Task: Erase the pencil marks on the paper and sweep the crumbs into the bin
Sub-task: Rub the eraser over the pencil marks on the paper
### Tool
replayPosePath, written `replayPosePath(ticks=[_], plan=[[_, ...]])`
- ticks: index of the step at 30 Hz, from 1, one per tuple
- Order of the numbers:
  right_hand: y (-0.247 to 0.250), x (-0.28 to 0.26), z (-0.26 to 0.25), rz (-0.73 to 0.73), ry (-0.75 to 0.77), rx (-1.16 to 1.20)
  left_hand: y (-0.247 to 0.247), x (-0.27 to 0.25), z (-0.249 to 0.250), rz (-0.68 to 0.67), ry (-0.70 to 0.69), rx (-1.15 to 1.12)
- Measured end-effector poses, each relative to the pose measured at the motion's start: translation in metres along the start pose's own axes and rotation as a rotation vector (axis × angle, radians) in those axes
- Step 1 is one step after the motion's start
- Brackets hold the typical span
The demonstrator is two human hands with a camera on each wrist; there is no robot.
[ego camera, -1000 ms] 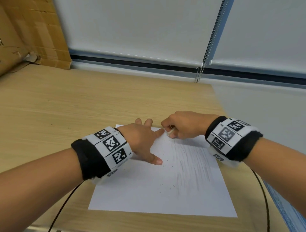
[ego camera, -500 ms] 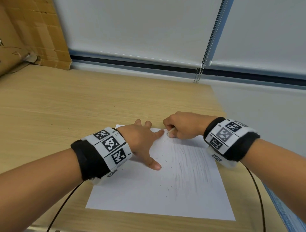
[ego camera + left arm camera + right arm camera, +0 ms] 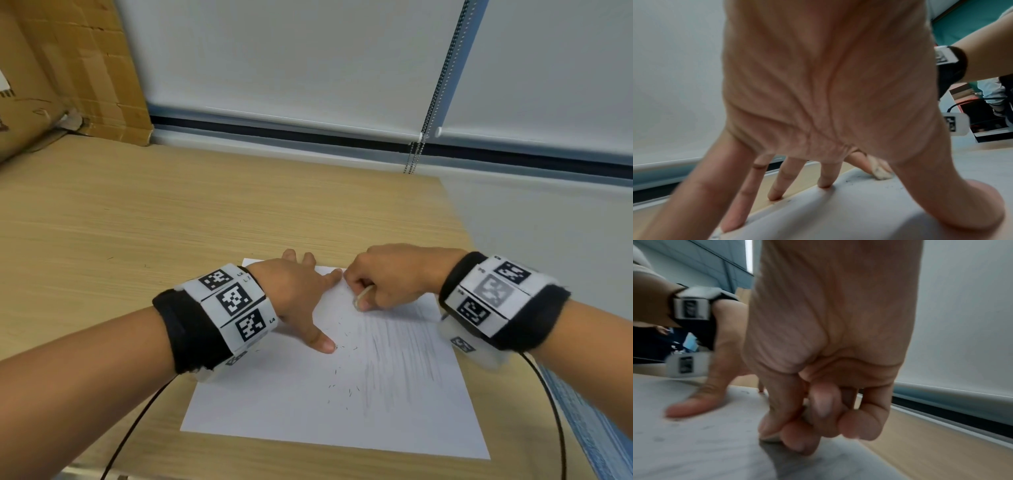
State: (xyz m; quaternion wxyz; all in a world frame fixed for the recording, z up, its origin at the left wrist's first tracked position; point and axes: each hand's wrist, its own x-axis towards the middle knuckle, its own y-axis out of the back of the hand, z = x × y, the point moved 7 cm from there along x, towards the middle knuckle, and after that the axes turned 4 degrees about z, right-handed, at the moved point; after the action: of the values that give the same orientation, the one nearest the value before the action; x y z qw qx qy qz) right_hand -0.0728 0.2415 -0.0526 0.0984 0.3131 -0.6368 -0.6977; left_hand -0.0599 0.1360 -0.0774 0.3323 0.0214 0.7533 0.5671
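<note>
A white sheet of paper [image 3: 281, 404] lies on the wooden desk, its right half covered with grey pencil marks [image 3: 400, 356]. Small dark eraser crumbs [image 3: 342, 387] are scattered near the sheet's middle. My left hand [image 3: 301, 291] lies spread on the paper's far left part, fingers straight, thumb pressing down [image 3: 980, 207]. My right hand [image 3: 383, 281] pinches a small off-white eraser [image 3: 363, 297] and presses it on the paper's far edge, just right of my left forefinger. In the left wrist view the eraser [image 3: 880, 172] touches the sheet. No bin is in view.
The wooden desk [image 3: 171, 222] stretches away to the left and back. A cardboard box [image 3: 58, 68] stands at the far left corner. A roller blind with a bead chain [image 3: 431, 102] hangs behind. The desk's right edge [image 3: 459, 219] runs close to the paper.
My right hand has slid the eraser a little toward me along the paper's top. My left hand keeps its place on the sheet.
</note>
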Motion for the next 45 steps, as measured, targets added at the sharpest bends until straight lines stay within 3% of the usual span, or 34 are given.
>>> replayPosePath(ticks=[3,8,11,17,22,26,31,35,39,43,45], plan=[[0.009,0.004,0.017,0.115,-0.059,0.013,0.001,-0.001,0.0,-0.012,0.008,0.003],[0.001,0.0,0.009,0.011,-0.008,0.001,0.001,0.001,0.0,0.012,-0.003,0.028],[0.01,0.006,0.026,0.087,-0.08,0.012,0.001,0.002,0.001,0.01,0.002,0.032],[0.004,0.004,0.015,0.048,-0.04,-0.022,0.001,0.004,0.0,0.032,-0.001,0.049],[0.013,0.009,0.013,0.15,-0.054,-0.056,0.001,0.006,0.0,0.044,-0.005,0.069],[-0.001,-0.003,-0.008,-0.009,0.03,-0.068,0.002,0.005,0.0,0.047,-0.005,0.073],[0.004,-0.007,-0.008,0.075,-0.004,-0.028,0.002,0.006,0.001,0.053,0.002,0.078],[-0.009,-0.017,-0.032,-0.057,0.077,-0.016,0.001,0.004,0.001,0.052,0.004,0.08],[0.006,-0.01,-0.015,0.065,-0.004,-0.027,0.001,0.005,0.0,0.052,0.011,0.073],[-0.013,-0.022,-0.036,-0.068,0.08,-0.003,0.002,0.002,0.002,0.057,0.01,0.066],[-0.006,-0.018,-0.028,-0.043,0.036,0.0,0.002,0.003,0.002,0.049,0.009,0.056]])
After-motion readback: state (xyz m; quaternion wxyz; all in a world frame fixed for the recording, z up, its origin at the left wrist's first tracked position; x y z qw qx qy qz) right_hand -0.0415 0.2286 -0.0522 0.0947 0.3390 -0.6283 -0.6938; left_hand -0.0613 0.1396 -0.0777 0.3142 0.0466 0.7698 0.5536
